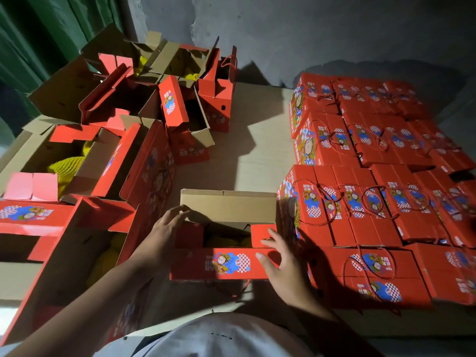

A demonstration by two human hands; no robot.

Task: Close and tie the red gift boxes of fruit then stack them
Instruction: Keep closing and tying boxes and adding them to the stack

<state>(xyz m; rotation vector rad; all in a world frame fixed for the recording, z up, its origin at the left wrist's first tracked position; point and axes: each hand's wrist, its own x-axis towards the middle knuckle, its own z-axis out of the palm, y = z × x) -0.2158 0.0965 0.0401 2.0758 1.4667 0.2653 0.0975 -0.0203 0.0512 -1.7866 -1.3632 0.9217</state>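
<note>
A red gift box stands open in front of me on the pale table, its brown far flap upright and yellow netted fruit dim inside. My left hand touches the left end of that far flap with fingers bent over the small red side flap. My right hand lies flat with spread fingers on the right red side flap and the printed near flap. A red cord hangs below the box's front.
Closed, tied red boxes are stacked in rows at the right, touching the open box. At the left and back stand several open red boxes with yellow fruit, flaps up. A grey wall runs behind the table.
</note>
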